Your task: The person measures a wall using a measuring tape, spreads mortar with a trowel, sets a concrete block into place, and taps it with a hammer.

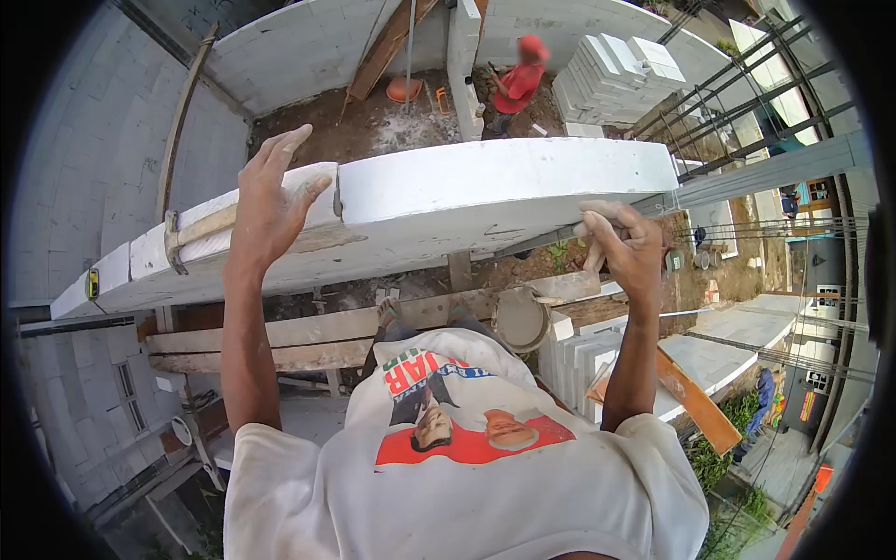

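Observation:
A long white block (504, 182) lies on top of the wall in front of me, with a visible joint at its left end. My left hand (271, 196) is open at that joint, fingers stretched out and the thumb over the neighbouring block (313, 177). My right hand (623, 245) is closed at the near face of the long block, fingers curled. A pale, narrow piece shows below its fingers, but I cannot make out what it is. Beneath that hand stands a round bucket (521, 320) with grey contents.
Wooden planks (308, 322) run below the wall by my feet. A wooden clamp (174, 245) and a yellow-black tool (92, 284) sit on the wall at left. Beyond it are a person in red (523, 79) and stacked blocks (616, 75). Rebar (737, 93) juts in at right.

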{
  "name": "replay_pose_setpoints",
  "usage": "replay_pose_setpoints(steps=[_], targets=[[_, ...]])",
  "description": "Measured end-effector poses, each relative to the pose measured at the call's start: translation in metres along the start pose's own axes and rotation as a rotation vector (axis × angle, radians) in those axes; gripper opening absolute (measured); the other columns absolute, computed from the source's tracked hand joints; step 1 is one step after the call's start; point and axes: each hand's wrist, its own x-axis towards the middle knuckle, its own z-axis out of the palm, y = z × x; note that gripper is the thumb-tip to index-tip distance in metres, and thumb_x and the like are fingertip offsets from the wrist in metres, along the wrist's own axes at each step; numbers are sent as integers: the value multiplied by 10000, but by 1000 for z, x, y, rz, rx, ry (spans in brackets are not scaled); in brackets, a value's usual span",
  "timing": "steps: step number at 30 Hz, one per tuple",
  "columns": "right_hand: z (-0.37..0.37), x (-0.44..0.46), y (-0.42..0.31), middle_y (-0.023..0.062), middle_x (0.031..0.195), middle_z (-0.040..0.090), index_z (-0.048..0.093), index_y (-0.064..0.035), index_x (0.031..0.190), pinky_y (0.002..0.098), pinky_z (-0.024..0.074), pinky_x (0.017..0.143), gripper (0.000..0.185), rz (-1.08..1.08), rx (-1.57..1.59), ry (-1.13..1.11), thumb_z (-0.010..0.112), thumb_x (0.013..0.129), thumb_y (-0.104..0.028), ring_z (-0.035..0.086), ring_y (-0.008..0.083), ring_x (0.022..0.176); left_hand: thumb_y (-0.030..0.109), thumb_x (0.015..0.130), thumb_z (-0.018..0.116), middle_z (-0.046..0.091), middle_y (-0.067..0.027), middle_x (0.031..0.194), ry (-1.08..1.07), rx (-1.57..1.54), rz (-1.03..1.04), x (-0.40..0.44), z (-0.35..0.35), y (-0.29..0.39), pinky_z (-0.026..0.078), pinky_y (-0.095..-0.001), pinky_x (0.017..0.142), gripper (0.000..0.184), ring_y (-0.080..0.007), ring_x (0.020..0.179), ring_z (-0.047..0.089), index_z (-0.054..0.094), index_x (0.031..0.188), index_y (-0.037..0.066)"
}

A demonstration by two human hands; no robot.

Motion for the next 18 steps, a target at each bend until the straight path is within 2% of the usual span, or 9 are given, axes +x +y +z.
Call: replay_pose_setpoints(steps=[1, 3, 4, 6, 8, 10, 13, 15, 18], targets=[[20, -16, 9, 29, 807, 733, 806, 12, 1078, 249, 487, 545, 157, 99, -21, 47, 781, 1005, -124, 652, 68, 630, 216, 976, 772, 593, -158, 1547, 8, 21, -34, -14, -13, -21, 398, -482, 1236, 584, -390, 1444, 530, 596, 1524, 118], [64, -35, 50, -38, 668, 621, 807, -13, 946, 253, 366, 516, 155, 34, -80, 55, 848, 957, -162, 498, 37, 571, 173, 958, 785, 630, -145, 1487, 81, 126, -80, -38, -34, -66, 392, -488, 1207, 566, -362, 1391, 568, 614, 1495, 125], [82, -33, 45, -38, 668, 621, 807, -13, 946, 253, 366, 516, 155, 30, -82, 42, 848, 957, -162, 498, 37, 571, 144, 954, 779, 640, -122, 1472, 25, 171, -93, -47, -45, -83, 397, -494, 1196, 543, -359, 1381, 572, 630, 1476, 139], [136, -31, 26, -45, 582, 519, 790, -39, 849, 266, 286, 512, 213, -181, -68, -111, 892, 910, -216, 367, 44, 541, 140, 947, 784, 649, -115, 1453, -23, 157, -124, -63, -59, -115, 398, -496, 1190, 527, -360, 1364, 577, 644, 1454, 135], [180, -13, -31, -15, 602, 510, 789, -65, 902, 303, 384, 586, 202, -180, -226, -287, 900, 876, -232, 457, 95, 565, 137, 939, 790, 657, -108, 1433, -75, 134, -140, -73, -65, -144, 399, -499, 1184, 511, -361, 1347, 582, 659, 1432, 131], [238, 17, -62, 38, 763, 594, 777, -78, 1012, 356, 458, 744, 269, -646, -334, -249, 891, 856, -265, 590, 190, 759, 119, 909, 784, 668, -144, 1405, -126, 194, -64, -76, -68, -169, 436, -485, 1146, 521, -386, 1313, 593, 667, 1417, 93], [334, 48, -96, 111, 1136, 623, 720, -63, 1219, 456, 460, 921, 456, -847, -435, -208, 845, 886, -347, 590, 300, 1084, 131, 893, 800, 685, -138, 1349, -106, 208, 54, -77, -75, -180, 440, -494, 1129, 508, -380, 1287, 590, 676, 1383, 78], [393, 65, -97, 116, 1188, 645, 713, -73, 1252, 464, 458, 1015, 485, -963, -598, -143, 821, 893, -382, 598, 307, 1181, 117, 890, 794, 681, -130, 1294, -122, 213, 131, -76, -73, -188, 454, -494, 1095, 477, -368, 1260, 589, 685, 1351, 63], [443, 74, -97, 108, 1148, 664, 736, -43, 1129, 477, 470, 977, 368, -917, -744, -170, 778, 908, -334, 602, 303, 1179, 59, 856, 799, 663, -133, 1242, -84, 231, 201, -77, -68, -195, 489, -473, 1014, 481, -357, 1188, 616, 666, 1318, 59]])
